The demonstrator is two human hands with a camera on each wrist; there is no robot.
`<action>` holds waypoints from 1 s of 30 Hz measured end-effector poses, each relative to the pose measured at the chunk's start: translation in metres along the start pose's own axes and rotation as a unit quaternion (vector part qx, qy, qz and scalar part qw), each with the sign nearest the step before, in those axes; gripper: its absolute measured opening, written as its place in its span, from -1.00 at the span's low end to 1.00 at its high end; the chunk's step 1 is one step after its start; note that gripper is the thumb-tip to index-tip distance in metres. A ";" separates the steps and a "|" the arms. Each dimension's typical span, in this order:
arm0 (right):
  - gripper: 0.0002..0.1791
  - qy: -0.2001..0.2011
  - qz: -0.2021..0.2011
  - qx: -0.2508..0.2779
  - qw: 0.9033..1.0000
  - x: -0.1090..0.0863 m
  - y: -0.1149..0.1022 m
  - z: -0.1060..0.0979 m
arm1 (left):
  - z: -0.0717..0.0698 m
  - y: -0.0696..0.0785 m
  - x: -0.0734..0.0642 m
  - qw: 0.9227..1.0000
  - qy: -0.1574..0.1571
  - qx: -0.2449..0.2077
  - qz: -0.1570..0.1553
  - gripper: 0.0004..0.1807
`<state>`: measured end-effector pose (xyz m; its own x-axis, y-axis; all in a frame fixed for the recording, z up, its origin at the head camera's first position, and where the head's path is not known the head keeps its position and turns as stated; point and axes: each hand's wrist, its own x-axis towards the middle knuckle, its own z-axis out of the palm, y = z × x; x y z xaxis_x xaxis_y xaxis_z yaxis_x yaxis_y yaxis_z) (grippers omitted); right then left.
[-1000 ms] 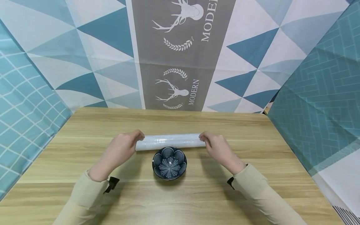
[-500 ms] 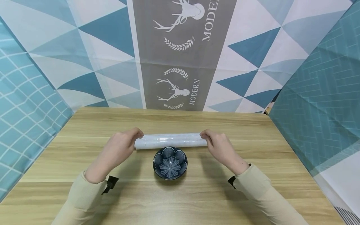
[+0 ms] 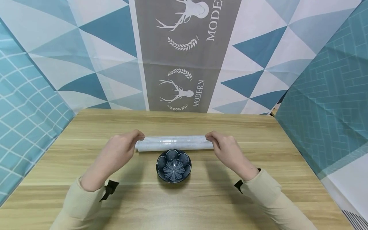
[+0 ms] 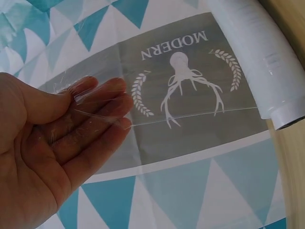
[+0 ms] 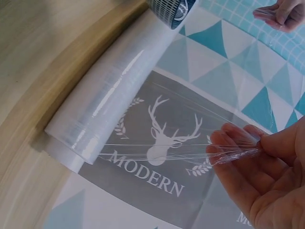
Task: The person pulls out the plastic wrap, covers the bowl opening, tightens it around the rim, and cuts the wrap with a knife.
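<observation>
A roll of cling film lies crosswise on the table, just beyond a dark blue bowl with a petal-patterned inside. Above its left end my left hand pinches one corner of the clear film between thumb and fingers; the left wrist view shows the film spread over those fingers. My right hand pinches the other corner over the right end. From there, in the right wrist view, gathered film runs in taut creases back to the roll. The bowl's outer side shows at the top of that view.
The wooden table reaches back to a wall hung with patterned cloth. Blue tiled cloths hang at both sides. Dark straps show at the sleeve cuffs.
Both hands have drifted slightly apart and a little away from me, each keeping its pinch on the film. The bowl stays in place.
</observation>
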<state>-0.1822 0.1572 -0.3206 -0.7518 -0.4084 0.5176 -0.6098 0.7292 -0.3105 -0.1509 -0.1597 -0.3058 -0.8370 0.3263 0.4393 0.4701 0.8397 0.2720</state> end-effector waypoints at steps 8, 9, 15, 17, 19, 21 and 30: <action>-0.85 0.001 -0.002 0.002 1.000 -0.004 -0.004 -0.008 | -0.008 0.007 -0.006 1.000 0.021 0.012 0.019 -0.84; -0.85 0.003 -0.003 0.002 1.000 -0.004 -0.005 -0.010 | -0.008 0.008 -0.007 0.999 0.023 0.014 0.021 -0.85; -0.85 0.014 -0.009 0.001 1.000 -0.008 -0.008 -0.017 | -0.015 0.017 -0.010 0.998 0.043 0.016 0.040 -0.86; -0.85 0.017 -0.011 0.000 1.000 -0.009 -0.009 -0.018 | -0.017 0.019 -0.011 0.997 0.050 0.020 0.049 -0.85; -0.86 0.018 -0.013 -0.001 1.000 -0.011 -0.009 -0.019 | -0.017 0.021 -0.013 0.997 0.053 0.025 0.054 -0.85; -0.86 0.017 -0.013 -0.005 1.000 -0.014 -0.010 -0.019 | -0.018 0.022 -0.016 0.997 0.051 0.027 0.054 -0.85; -0.85 0.005 -0.004 -0.004 1.000 -0.027 -0.014 -0.021 | -0.021 0.032 -0.031 0.998 0.019 0.042 0.039 -0.80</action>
<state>-0.1483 0.1697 -0.3141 -0.7442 -0.4083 0.5286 -0.6139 0.7299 -0.3006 -0.1043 -0.1523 -0.2924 -0.7871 0.3758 0.4892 0.5064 0.8464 0.1645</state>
